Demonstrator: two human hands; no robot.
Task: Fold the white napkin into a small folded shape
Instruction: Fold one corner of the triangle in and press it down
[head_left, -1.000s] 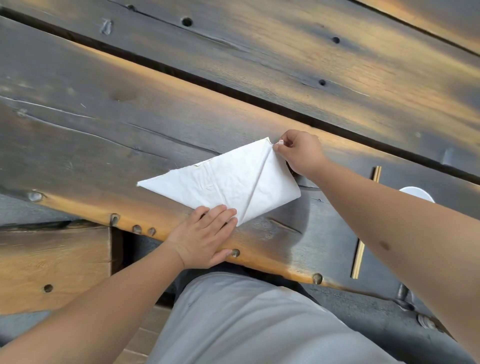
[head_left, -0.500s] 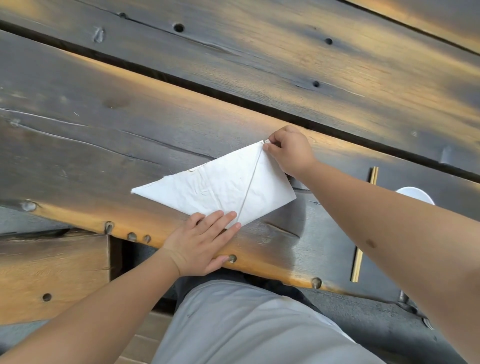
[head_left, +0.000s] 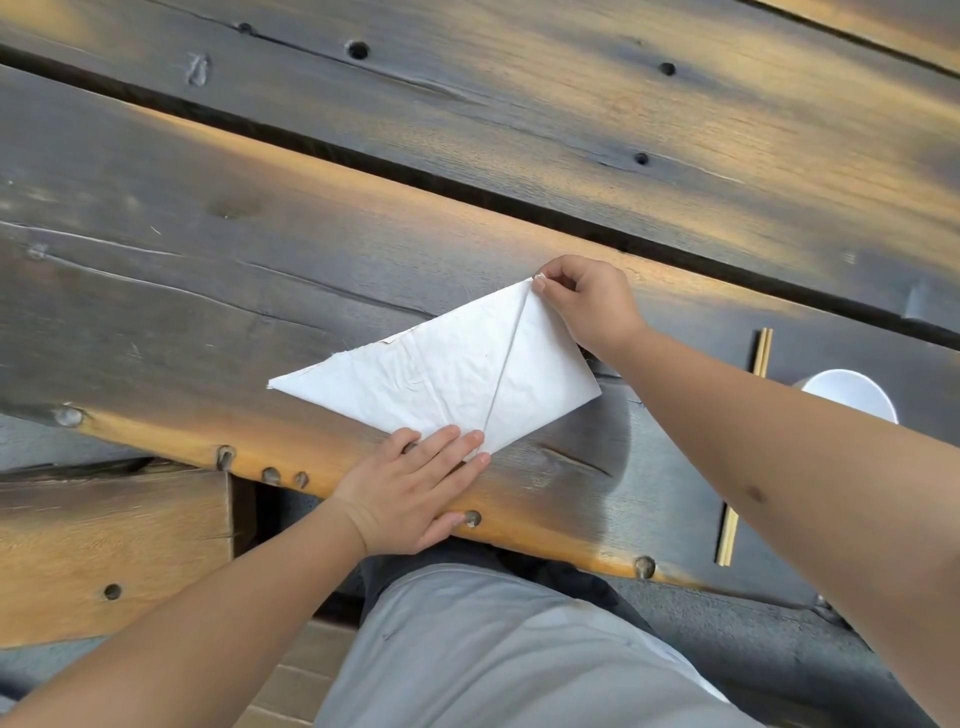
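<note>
The white napkin (head_left: 441, 376) lies flat on the dark wooden table (head_left: 260, 270), folded into a pointed shape with its right corner turned over along a straight crease. My right hand (head_left: 589, 304) pinches the napkin's far tip between thumb and fingers. My left hand (head_left: 415, 488) rests flat with its fingers spread on the napkin's near corner, pressing it against the table by the front edge.
A pair of wooden chopsticks (head_left: 744, 447) lies to the right of the napkin, partly behind my right forearm. A white cup (head_left: 852, 392) stands beyond them. A wooden bench (head_left: 109, 551) sits below the table edge at left. My grey-clad lap fills the bottom.
My right hand has drawn the folded flap's tip slightly left, lining it up with the napkin's far point. My left hand has stayed on the near corner.
</note>
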